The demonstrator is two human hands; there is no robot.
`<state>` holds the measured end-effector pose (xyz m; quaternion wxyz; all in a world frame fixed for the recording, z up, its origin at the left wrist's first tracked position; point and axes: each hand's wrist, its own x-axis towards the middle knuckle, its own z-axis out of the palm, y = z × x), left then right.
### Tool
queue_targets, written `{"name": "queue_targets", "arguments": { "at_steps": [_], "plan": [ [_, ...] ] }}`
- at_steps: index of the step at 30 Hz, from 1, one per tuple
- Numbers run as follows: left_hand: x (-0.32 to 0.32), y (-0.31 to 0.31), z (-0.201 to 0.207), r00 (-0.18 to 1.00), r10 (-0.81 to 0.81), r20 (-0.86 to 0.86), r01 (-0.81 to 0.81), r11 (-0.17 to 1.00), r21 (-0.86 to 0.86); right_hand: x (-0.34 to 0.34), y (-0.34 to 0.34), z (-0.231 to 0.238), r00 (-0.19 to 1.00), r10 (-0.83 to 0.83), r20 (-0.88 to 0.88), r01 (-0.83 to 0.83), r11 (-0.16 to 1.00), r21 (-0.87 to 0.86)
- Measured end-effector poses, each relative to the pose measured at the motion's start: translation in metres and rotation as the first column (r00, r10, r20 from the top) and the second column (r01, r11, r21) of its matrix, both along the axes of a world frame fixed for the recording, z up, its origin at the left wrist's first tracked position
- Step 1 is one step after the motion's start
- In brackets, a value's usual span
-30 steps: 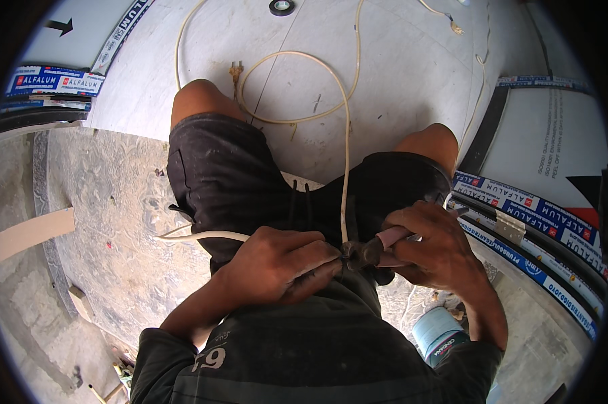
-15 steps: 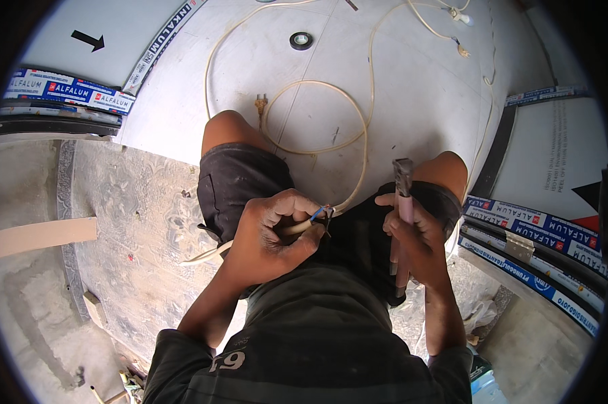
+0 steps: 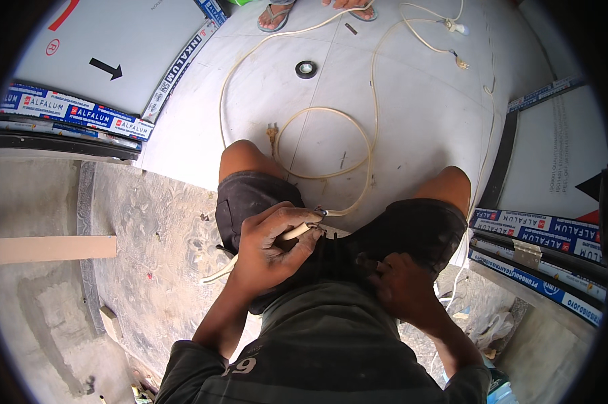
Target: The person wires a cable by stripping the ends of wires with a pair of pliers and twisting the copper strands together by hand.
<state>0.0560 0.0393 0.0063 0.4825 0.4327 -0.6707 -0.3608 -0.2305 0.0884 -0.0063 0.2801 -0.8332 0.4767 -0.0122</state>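
Observation:
My left hand (image 3: 275, 246) is closed on a cream electrical cable (image 3: 294, 232), finger and thumb pinching near its stripped end. Bared wires (image 3: 323, 212) show just past the fingertips, where another length of cable leads off to the coil on the floor. The cable's other side passes under my left wrist to a pale end (image 3: 216, 275). Over my lap, my right hand (image 3: 399, 286) is curled closed around pliers, mostly hidden by the fingers and dark shorts. Only a dark tip (image 3: 366, 261) pokes out beside the fingers.
On the white tiles lie a roll of black tape (image 3: 306, 69), a coiled cable (image 3: 327, 109), a plug (image 3: 272, 135), another plug (image 3: 461, 62) and a bulb (image 3: 457, 27). Another person's sandalled foot (image 3: 275, 16) and hand show at the far edge. Wrapped panels (image 3: 82, 111) flank both sides.
My right hand has lowered from an upright hold of the pliers to my lap. The view has shifted, bringing another person's feet and hand into sight. My left hand keeps its pinch.

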Motion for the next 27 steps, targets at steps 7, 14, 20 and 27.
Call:
{"name": "queue_targets", "arguments": {
  "at_steps": [7, 14, 20, 27],
  "plan": [
    [-0.004, -0.003, 0.004, 0.997, -0.026, -0.069, 0.027, 1.000, 0.009, 0.019, -0.050, 0.031, 0.811, -0.171, 0.559, 0.205, 0.979, 0.002],
    [-0.004, -0.006, 0.005, 0.983, -0.147, -0.109, 0.141, 0.988, -0.055, 0.075, -0.074, 0.024, 0.431, -0.261, 0.863, 0.211, 0.960, 0.185],
    [-0.016, 0.005, 0.002, 0.944, -0.004, -0.330, 0.071, 0.979, 0.191, 0.073, -0.074, 0.016, 0.555, -0.439, 0.707, 0.047, 0.865, 0.500],
    [-0.018, 0.002, -0.001, 0.992, -0.066, -0.106, 0.090, 0.966, 0.241, 0.050, -0.087, 0.015, 0.594, -0.498, 0.632, -0.079, 0.746, 0.662]
  ]
}}
